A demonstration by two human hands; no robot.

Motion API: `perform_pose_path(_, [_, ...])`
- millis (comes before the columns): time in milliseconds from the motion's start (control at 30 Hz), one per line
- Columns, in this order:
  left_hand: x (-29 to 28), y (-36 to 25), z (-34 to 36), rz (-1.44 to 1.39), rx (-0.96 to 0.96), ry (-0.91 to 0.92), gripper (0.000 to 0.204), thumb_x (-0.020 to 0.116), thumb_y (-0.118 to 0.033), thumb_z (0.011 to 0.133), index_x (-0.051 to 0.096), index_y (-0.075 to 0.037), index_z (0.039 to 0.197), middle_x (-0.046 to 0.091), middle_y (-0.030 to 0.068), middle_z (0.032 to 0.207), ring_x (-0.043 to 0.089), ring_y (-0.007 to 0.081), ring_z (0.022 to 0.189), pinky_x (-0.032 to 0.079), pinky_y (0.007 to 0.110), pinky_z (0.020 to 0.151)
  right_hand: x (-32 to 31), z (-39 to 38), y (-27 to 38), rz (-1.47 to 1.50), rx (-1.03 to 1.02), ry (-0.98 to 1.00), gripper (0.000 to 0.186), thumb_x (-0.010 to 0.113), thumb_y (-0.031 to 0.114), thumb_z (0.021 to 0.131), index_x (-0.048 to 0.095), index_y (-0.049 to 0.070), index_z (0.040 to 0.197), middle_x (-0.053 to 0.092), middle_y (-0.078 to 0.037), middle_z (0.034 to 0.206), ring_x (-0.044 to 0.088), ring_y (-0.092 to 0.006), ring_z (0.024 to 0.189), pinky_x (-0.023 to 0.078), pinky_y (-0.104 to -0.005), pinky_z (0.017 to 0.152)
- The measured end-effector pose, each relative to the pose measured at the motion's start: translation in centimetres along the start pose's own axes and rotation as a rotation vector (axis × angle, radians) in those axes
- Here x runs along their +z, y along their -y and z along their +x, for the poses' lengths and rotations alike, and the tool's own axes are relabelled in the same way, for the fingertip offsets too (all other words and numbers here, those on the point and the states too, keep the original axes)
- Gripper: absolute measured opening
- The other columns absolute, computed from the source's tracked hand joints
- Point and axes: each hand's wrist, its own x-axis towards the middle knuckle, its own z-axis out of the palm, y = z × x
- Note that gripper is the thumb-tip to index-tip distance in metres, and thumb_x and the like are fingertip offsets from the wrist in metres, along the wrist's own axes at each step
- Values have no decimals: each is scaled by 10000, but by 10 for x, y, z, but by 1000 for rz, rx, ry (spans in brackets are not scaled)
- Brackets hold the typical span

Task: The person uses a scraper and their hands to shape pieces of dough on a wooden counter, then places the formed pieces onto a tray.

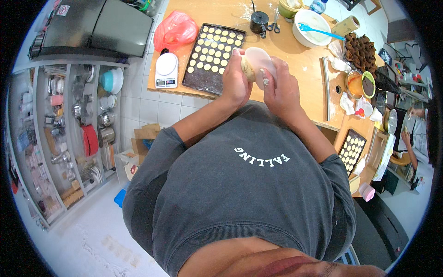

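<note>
Both of my hands are raised together over the near edge of the table. My left hand (236, 82) is closed around a lump of pale yellow dough (248, 70). In my right hand (282, 87) is a pale, translucent, rounded piece (260, 60), perhaps a scraper or a shallow cup; its exact kind is unclear. Its edge is right against the dough, and a white smear shows on my right thumb. Just left of my hands lies a dark baking tray (203, 78) with rows of flat, round, pale yellow dough pieces (217, 60); its near part is bare.
A white kitchen scale (166, 64) and a red plastic bag (174, 30) are left of the tray. Beyond are a black pot (259, 21), scissors (274, 25) and a white bowl (304, 38) with a blue spatula (323, 31). Rightward lie a metal bar (326, 87) and another tray (347, 162); a person (415, 131) is farther right.
</note>
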Motion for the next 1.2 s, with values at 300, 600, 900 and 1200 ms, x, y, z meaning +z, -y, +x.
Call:
perform_pose_path(300, [4, -22, 6, 30, -49, 173, 589, 209, -433, 1125, 529, 16, 1331, 627, 180, 1300, 593, 285, 1245, 435, 418, 1107, 17, 14, 9, 19, -43, -74, 308, 595, 70, 974, 522, 6, 1267, 699, -253, 1051, 695, -455, 828, 559, -504, 698])
perform_pose_path(600, [-12, -9, 24, 105, -15, 118, 569, 239, -426, 1128, 528, 25, 1321, 631, 176, 1263, 607, 271, 1220, 456, 428, 1086, 23, 23, 4, -83, 84, -2, 294, 574, 101, 990, 532, 31, 1273, 697, -228, 998, 679, -460, 799, 532, -520, 667])
perform_pose_path(900, [-41, -33, 45, -4, 147, -105, 471, 236, -342, 1124, 572, -36, 1002, 686, 189, 1047, 660, 276, 1012, 523, 428, 956, -15, 29, 20, -108, 42, -356, 263, 598, 126, 994, 578, 0, 1224, 671, -250, 1026, 709, -390, 878, 553, -439, 753])
perform_pose_path(1200, [-25, -44, 39, -192, 467, 304, 462, 414, -362, 1031, 509, -68, 1375, 540, 230, 1394, 439, 457, 1395, 337, 558, 1197, -11, 31, 40, 562, 418, -72, 391, 537, 70, 1027, 383, 14, 1381, 622, -142, 1020, 656, -156, 747, 535, -287, 583])
